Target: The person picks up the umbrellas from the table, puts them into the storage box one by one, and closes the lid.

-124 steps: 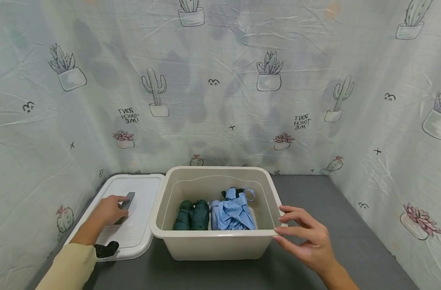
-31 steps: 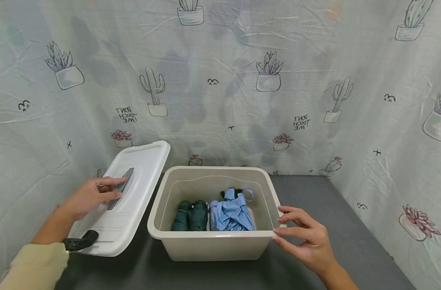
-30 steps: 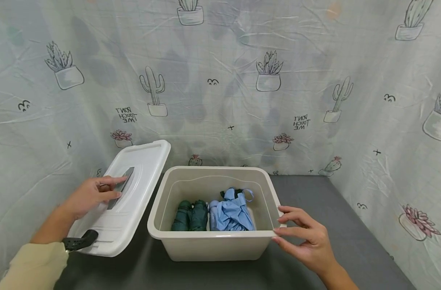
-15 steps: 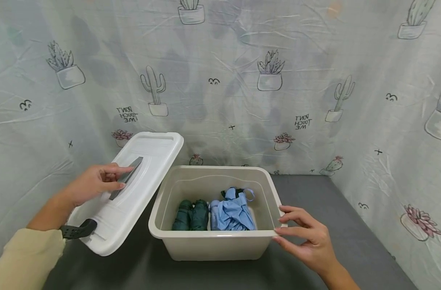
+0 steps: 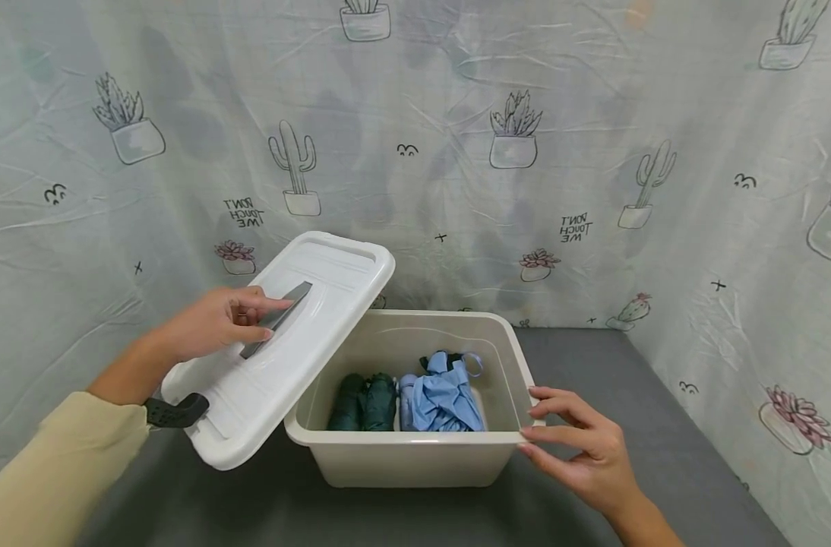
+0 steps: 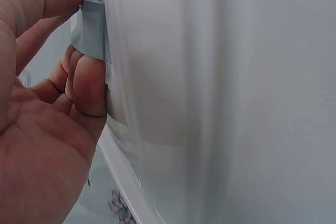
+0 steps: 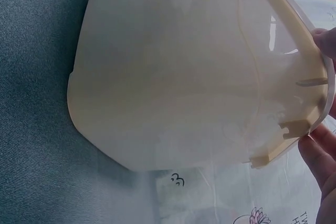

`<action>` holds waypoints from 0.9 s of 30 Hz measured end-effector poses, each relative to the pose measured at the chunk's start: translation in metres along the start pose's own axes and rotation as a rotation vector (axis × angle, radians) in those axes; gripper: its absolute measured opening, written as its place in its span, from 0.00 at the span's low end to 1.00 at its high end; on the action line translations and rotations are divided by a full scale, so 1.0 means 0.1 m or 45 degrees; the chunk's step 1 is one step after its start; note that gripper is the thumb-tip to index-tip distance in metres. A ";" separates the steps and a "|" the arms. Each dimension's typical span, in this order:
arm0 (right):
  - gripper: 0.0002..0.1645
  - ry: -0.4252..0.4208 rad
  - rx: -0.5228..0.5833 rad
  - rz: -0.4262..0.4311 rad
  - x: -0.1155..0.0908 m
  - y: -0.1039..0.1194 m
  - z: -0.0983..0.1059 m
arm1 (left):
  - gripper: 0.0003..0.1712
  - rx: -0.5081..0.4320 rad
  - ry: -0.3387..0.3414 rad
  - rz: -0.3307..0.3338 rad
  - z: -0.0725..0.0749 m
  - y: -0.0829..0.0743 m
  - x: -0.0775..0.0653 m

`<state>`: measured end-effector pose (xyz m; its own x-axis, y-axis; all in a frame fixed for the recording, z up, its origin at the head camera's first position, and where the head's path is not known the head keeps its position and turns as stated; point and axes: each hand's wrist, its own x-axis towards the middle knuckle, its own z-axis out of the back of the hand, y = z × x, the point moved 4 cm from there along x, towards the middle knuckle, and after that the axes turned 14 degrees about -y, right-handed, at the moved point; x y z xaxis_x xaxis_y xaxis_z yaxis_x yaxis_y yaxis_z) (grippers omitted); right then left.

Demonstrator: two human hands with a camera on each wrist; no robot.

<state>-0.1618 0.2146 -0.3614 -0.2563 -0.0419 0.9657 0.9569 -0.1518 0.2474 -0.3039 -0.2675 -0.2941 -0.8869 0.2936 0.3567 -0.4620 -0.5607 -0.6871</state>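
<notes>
My left hand (image 5: pixel 217 323) pinches the grey handle (image 6: pixel 93 27) of a white plastic lid (image 5: pixel 333 304). Tilted and raised off the table, the lid has its upper right end overlapping the back left corner of a beige storage box (image 5: pixel 409 460) in the head view. At the box's right front corner, my right hand (image 5: pixel 586 448) grips the rim between thumb and fingers. Inside lie two dark green rolled bundles (image 5: pixel 380 403) resembling folded umbrellas. Beside them are a slim light-blue roll (image 5: pixel 406 403) and crumpled light-blue fabric (image 5: pixel 446 399) with a thin loop.
The box stands on a dark grey tabletop (image 5: pixel 573 365). A pale curtain (image 5: pixel 443 197) printed with potted cacti surrounds the back and sides. A black strap (image 5: pixel 176 410) crosses the left wrist below a cream sleeve (image 5: pixel 67 463).
The lid lay flat left of the box; my left hand has lifted it by the handle, tilted it and carried it up and right over the box's left side. The right hand keeps its grip.
</notes>
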 end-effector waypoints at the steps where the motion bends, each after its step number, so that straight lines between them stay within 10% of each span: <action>1: 0.07 0.001 -0.011 0.014 0.01 0.00 0.00 | 0.30 0.001 0.012 -0.003 -0.02 -0.03 0.02; 27: 0.08 0.030 -0.103 0.154 0.04 0.04 0.00 | 0.28 0.131 0.354 -0.177 -0.48 -0.71 0.44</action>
<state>-0.1589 0.2143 -0.3565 -0.1441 -0.0876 0.9857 0.9672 -0.2230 0.1216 -0.3106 -0.1777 -0.2601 -0.7875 0.5650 0.2463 -0.5889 -0.5716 -0.5714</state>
